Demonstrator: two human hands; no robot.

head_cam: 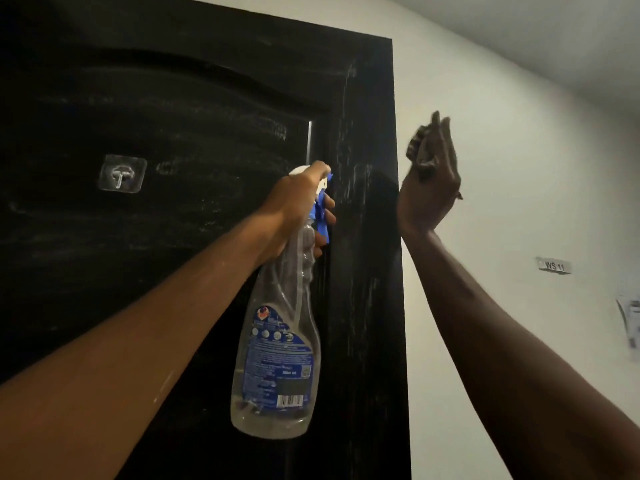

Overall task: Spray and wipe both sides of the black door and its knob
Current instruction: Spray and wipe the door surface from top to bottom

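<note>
You are holding a clear plastic spray bottle with a blue and white trigger top in your left hand. Your left fingers are curling round its neck and trigger, right in front of the tall black door. The top of the bottle is sitting close to the door's right edge, where whitish streaks are showing. Your right hand is up in the air just to the right of the door, its fingers gripping a small dark bunched-up cloth. A clear sticky plastic hook is sitting on the door, left of the bottle.
</note>
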